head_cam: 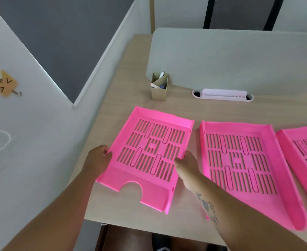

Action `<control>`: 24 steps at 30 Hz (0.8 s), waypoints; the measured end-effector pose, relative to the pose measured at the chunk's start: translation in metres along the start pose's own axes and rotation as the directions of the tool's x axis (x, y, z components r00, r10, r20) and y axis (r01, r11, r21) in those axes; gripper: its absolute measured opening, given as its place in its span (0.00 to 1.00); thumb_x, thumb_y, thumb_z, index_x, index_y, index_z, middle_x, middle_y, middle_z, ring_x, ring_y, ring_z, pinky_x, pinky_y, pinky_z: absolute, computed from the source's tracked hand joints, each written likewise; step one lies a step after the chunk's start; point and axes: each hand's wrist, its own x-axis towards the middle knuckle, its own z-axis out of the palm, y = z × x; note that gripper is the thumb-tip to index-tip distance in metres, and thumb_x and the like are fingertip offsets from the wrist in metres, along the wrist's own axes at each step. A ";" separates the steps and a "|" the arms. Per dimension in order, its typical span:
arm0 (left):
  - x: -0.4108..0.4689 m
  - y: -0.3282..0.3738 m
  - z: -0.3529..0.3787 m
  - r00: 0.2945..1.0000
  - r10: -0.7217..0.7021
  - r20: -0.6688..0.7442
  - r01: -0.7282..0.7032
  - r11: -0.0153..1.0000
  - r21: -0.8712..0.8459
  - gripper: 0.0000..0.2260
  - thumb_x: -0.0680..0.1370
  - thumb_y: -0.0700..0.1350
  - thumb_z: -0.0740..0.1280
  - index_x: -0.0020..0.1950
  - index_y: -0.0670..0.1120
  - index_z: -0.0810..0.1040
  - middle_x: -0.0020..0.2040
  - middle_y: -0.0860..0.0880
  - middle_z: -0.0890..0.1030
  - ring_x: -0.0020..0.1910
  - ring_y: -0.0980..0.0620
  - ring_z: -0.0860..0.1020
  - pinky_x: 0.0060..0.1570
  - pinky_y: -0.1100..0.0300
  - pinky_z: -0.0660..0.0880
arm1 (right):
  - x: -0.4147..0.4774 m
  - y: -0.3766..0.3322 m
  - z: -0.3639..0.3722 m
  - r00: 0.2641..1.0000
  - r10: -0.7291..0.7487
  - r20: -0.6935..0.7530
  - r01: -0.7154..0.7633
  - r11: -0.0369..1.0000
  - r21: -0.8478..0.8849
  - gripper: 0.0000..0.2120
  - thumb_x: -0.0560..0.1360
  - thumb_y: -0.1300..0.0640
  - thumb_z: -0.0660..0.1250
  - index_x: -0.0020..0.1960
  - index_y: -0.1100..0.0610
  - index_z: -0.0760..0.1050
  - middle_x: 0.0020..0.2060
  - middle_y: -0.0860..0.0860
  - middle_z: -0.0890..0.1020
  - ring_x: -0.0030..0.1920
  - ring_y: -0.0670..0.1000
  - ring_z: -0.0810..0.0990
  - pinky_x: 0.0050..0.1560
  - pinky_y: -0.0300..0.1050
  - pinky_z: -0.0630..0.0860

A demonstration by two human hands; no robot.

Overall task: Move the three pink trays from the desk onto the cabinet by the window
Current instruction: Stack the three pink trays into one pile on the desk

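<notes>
With all three pink trays lying on the desk (123,98), the step in hand looks like the pick-up of the first one. The left hand (99,157) curls over the left wall of the nearest tray (149,156), fingers wrapped on the rim. The right hand (187,165) presses against the tray's right wall with its fingers loosely bent; whether they hook under the edge I cannot tell. So the tray sits between the two hands, clasped at about mid-length, and whether it has left the desktop is not clear.

Its long axis runs away from the person and leans a little to the right. The open front with the half-round notch points back toward the body, below the hands; the raised back wall is at the far end.

Just beyond the right hand lies the second tray (248,160), nearly parallel to the first and close to it, its near end partly under the right forearm. The third tray (304,153) is further right, cut off by the frame.

The next move likely calls for an even lift from both sides, keeping the tray level, then a turn toward the cabinet, which is not in view.
</notes>
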 end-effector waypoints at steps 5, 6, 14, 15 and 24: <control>-0.007 0.015 -0.031 0.995 -0.016 -0.099 0.008 0.997 -0.080 0.06 0.79 0.41 0.65 0.47 0.40 0.80 0.45 0.43 0.83 0.40 0.46 0.77 0.41 0.57 0.70 | -0.009 -0.032 -0.016 0.994 -0.110 0.018 0.109 0.992 0.057 0.07 0.77 0.66 0.59 0.53 0.61 0.73 0.37 0.53 0.74 0.29 0.47 0.68 0.26 0.40 0.64; -0.010 0.021 -0.037 0.993 -0.023 -0.117 0.011 0.995 -0.099 0.06 0.79 0.41 0.66 0.47 0.41 0.81 0.45 0.43 0.83 0.41 0.46 0.77 0.42 0.57 0.70 | -0.012 -0.038 -0.022 0.992 -0.124 0.023 0.122 0.991 0.059 0.06 0.77 0.66 0.59 0.52 0.60 0.72 0.35 0.51 0.72 0.29 0.47 0.67 0.26 0.39 0.63; -0.077 0.106 -0.010 0.986 -0.011 -0.164 -0.016 0.986 -0.165 0.05 0.77 0.42 0.68 0.42 0.44 0.81 0.41 0.47 0.83 0.37 0.48 0.79 0.36 0.58 0.73 | -0.005 -0.024 -0.130 0.969 -0.244 0.025 0.244 0.969 0.028 0.09 0.78 0.66 0.60 0.56 0.63 0.75 0.39 0.54 0.76 0.29 0.47 0.69 0.25 0.40 0.67; -0.089 0.123 0.005 0.987 -0.008 -0.158 -0.020 0.985 -0.173 0.06 0.76 0.42 0.68 0.40 0.45 0.80 0.40 0.47 0.83 0.38 0.46 0.80 0.38 0.56 0.76 | -0.003 -0.015 -0.154 0.968 -0.250 0.017 0.250 0.968 0.016 0.10 0.78 0.65 0.60 0.56 0.63 0.75 0.39 0.54 0.76 0.31 0.48 0.70 0.27 0.41 0.67; -0.168 0.228 0.119 0.992 0.075 -0.100 -0.095 0.971 -0.220 0.05 0.77 0.41 0.66 0.43 0.44 0.79 0.38 0.47 0.82 0.36 0.48 0.81 0.35 0.52 0.81 | 0.022 0.059 -0.309 0.962 -0.271 -0.032 0.269 0.961 -0.065 0.22 0.79 0.65 0.60 0.73 0.60 0.68 0.64 0.57 0.78 0.38 0.56 0.83 0.33 0.45 0.81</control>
